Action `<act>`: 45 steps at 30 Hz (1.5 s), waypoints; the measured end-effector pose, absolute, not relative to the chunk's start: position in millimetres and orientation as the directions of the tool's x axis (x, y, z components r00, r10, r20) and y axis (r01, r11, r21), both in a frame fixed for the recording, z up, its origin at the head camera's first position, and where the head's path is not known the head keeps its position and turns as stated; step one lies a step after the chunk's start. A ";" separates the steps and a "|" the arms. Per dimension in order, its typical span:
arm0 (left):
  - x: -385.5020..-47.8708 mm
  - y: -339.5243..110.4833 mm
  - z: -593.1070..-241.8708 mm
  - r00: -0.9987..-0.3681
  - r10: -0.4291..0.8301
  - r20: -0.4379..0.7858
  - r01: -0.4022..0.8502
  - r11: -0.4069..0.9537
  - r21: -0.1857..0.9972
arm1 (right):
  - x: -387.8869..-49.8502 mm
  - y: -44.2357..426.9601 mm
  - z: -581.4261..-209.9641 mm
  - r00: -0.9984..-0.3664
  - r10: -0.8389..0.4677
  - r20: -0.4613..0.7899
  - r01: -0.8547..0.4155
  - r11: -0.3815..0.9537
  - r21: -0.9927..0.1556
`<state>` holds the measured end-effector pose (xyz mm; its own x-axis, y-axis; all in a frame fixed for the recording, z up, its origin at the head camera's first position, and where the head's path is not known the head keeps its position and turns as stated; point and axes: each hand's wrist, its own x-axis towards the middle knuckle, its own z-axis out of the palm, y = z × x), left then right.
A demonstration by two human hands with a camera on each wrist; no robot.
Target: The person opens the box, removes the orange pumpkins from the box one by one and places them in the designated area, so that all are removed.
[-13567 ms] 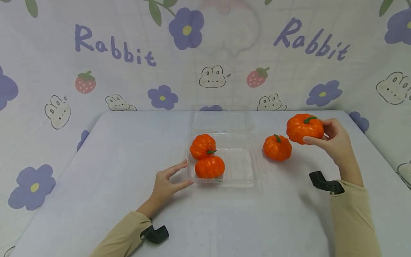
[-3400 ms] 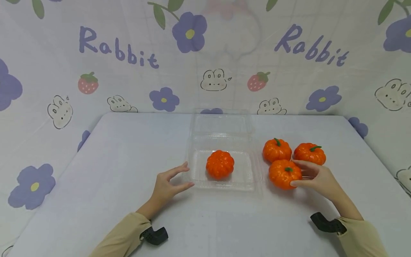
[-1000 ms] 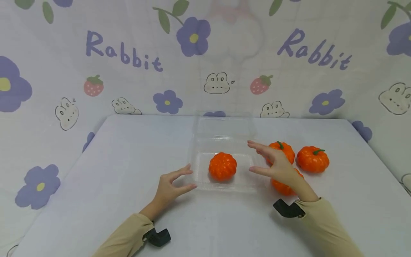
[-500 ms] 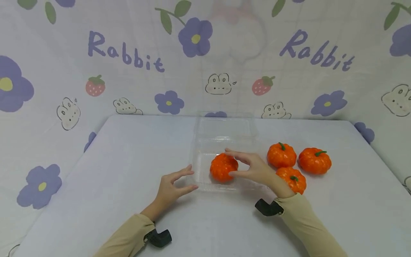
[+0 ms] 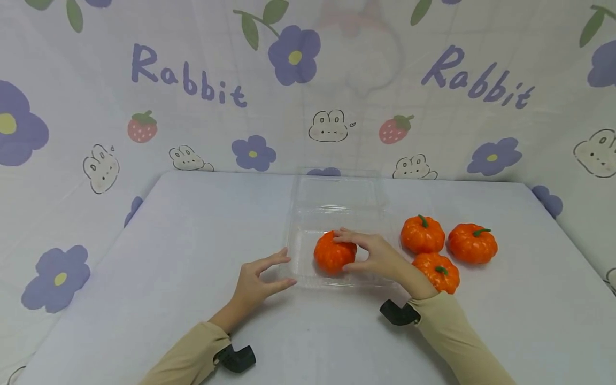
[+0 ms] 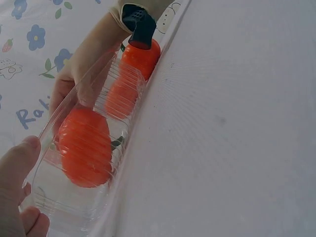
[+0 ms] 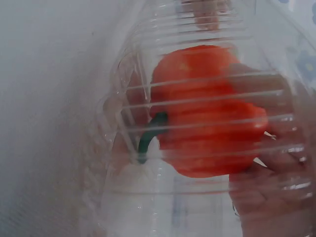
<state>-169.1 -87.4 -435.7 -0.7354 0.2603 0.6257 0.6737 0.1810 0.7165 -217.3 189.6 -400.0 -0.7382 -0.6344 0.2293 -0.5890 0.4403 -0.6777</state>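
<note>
A clear plastic clamshell box (image 5: 302,270) lies on the table with its lid folded back. One orange toy pumpkin (image 5: 332,254) is in its tray, its green stem (image 7: 150,136) seen through the wall in the right wrist view. My right hand (image 5: 377,259) reaches in from the right and grips this pumpkin between thumb and fingers. At the box's left front corner, my left hand (image 5: 255,283) holds the edge with thumb and fingertips. Right of the box sit three more pumpkins: a rear one (image 5: 422,234), a far right one (image 5: 472,243) and a front one (image 5: 439,271), partly behind my right wrist.
The raised lid (image 5: 337,190) reaches toward the table's back edge. A patterned cloth (image 5: 192,123) hangs behind. The white table (image 5: 216,214) spreads out on both sides of the box. Dark wrist mounts (image 5: 236,359) jut from both sleeves.
Earlier, two pumpkins were in the box; later one was there and three stood at the right. My right hand let go of the front one, moved left and took hold of the pumpkin in the box.
</note>
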 end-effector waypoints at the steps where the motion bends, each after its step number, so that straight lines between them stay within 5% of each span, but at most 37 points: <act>1: -169.2 -87.2 -435.9 -0.734 0.262 0.627 0.675 0.181 0.715 | -217.1 189.7 -400.6 -0.734 -0.638 0.234 -0.599 0.445 -0.666; 18: -170.9 -86.9 -434.7 -0.730 0.273 0.627 0.679 0.177 0.713 | -213.7 190.4 -399.5 -0.775 -0.592 0.220 -0.581 0.532 -0.615; 34: -169.6 -86.5 -432.1 -0.728 0.279 0.626 0.679 0.174 0.713 | -217.2 195.7 -401.4 -0.753 -0.639 0.158 -0.534 0.453 -0.714; 45: -169.7 -86.3 -436.1 -0.728 0.267 0.632 0.682 0.177 0.710 | -220.1 195.6 -401.7 -0.752 -0.597 0.280 -0.574 0.383 -0.724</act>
<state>-169.7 -86.3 -436.1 -0.7276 0.2670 0.6319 0.6815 0.1768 0.7101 -220.1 195.6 -401.7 -0.7516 -0.5973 0.2798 -0.5740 0.3834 -0.7236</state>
